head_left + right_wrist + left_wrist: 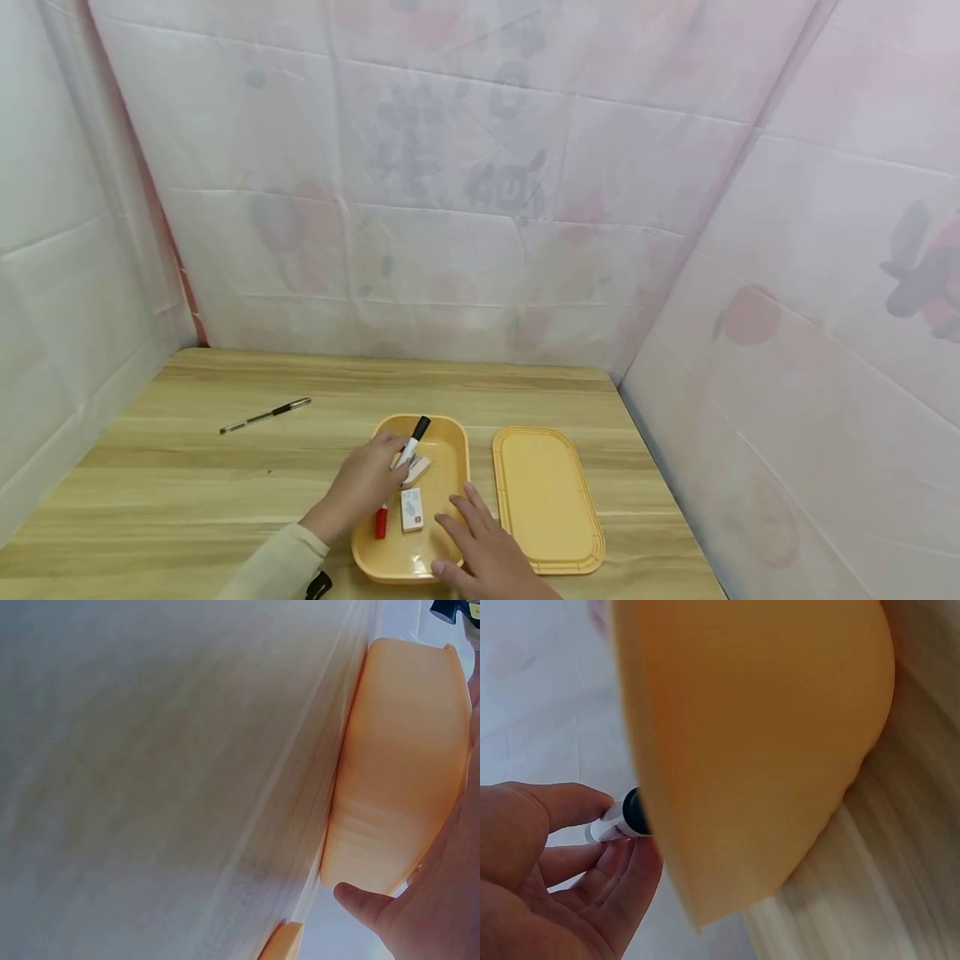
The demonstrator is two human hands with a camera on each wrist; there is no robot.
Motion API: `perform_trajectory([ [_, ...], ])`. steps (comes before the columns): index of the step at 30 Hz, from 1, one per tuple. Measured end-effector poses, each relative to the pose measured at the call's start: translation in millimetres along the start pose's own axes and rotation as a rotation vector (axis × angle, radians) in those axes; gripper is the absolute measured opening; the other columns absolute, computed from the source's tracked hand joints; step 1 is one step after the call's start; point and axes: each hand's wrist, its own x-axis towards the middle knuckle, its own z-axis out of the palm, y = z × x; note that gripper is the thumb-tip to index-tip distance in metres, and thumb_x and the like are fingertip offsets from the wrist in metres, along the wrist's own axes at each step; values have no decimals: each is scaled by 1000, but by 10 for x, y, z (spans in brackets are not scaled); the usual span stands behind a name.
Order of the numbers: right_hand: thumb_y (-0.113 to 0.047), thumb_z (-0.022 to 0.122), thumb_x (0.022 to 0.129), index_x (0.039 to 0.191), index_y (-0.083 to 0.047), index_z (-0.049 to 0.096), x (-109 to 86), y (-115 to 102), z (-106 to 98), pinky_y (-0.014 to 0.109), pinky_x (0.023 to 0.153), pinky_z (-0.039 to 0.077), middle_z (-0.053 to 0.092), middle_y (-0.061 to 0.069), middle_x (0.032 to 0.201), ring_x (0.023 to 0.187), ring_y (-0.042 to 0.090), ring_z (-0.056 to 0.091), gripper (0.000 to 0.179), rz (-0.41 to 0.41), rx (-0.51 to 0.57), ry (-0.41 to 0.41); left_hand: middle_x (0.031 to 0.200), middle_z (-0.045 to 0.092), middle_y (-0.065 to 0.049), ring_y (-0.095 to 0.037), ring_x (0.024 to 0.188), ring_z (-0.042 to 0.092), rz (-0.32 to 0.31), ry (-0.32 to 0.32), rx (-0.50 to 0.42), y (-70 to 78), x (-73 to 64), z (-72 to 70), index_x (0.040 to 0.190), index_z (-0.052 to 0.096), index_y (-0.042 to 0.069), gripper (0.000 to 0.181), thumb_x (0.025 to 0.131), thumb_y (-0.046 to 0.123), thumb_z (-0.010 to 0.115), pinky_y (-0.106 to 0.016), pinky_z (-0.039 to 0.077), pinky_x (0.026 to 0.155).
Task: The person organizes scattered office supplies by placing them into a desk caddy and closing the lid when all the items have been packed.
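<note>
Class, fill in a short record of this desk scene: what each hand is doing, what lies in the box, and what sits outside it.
Left hand: pinches a black-capped marker over the yellow box
Right hand: fingers straight, resting on the box's near right rim
In box: white eraser, a red-ended item, a small pale item
Beside box, right: yellow lid, flat
Far left on wooden table: black pen

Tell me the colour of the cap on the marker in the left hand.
Black, clearest in the head view: marker cap.

I count one yellow tray (450, 442) with one lid (546, 500) right of my grip. One marker (405, 458) sits in my left hand (363, 487). Two erasers (412, 509) lie just beneath it; one pen (265, 415) lies far left.
</note>
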Motion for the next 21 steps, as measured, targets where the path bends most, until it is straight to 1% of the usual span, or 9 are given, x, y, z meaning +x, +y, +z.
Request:
perform_trajectory([
  [3,-54,38,98,142,-27,43,-2,-10,-6,58,93,44,32,6,153,146,30,13,52,-9,-3,2,109,58,-2,-12,84,55,9,-30,-5,15,-21,61,125,62,7,38,90,22,65,-32,51,73],
  [7,-54,37,98,140,-26,45,-3,-22,-21,56,95,44,34,6,151,145,31,16,50,-24,-21,18,94,51,0,-9,71,47,59,-59,-2,19,-41,173,121,63,3,34,92,22,62,-22,44,59],
  [10,-52,39,99,138,-24,46,-9,-21,-25,56,95,44,36,8,150,144,33,18,49,-41,-25,36,89,49,-1,-9,65,45,104,-71,-21,16,-58,257,116,63,0,31,92,19,61,-20,41,53],
  [11,-52,39,99,138,-24,47,-10,-20,-25,55,95,44,36,8,150,144,33,18,49,-43,-27,41,89,50,-1,-10,66,46,112,-75,-38,17,-63,280,114,64,0,28,91,16,60,-21,42,54],
  [14,-53,38,99,137,-24,47,-11,-17,-30,55,96,44,36,8,150,144,33,18,49,-46,-29,45,102,60,-10,-19,81,60,126,-84,-54,27,-76,338,113,65,-1,28,91,16,59,-33,52,67],
  [16,-53,37,99,137,-24,47,-12,-17,-36,54,97,43,36,8,150,145,32,17,50,-42,-25,41,116,61,-18,-30,100,62,127,-96,-57,41,-84,365,115,64,-2,30,92,16,59,-44,52,82],
  [18,-54,36,99,137,-24,48,-16,-17,-37,54,98,43,35,7,150,145,32,17,50,-38,-28,36,124,59,-22,-32,107,60,129,-103,-46,62,-92,383,119,62,-3,34,92,16,59,-47,50,87],
  [20,-55,35,99,137,-24,48,-20,-18,-39,54,98,43,34,6,151,145,32,16,51,-33,-26,31,123,61,-20,-26,98,62,132,-117,-35,82,-100,399,122,61,-4,37,91,16,60,-43,51,83],
  [21,-56,34,99,137,-24,48,-22,-18,-39,54,98,42,34,6,151,145,32,16,51,-31,-26,29,118,63,-18,-22,91,62,132,-123,-32,92,-104,407,121,60,-5,37,91,16,60,-39,52,79],
])
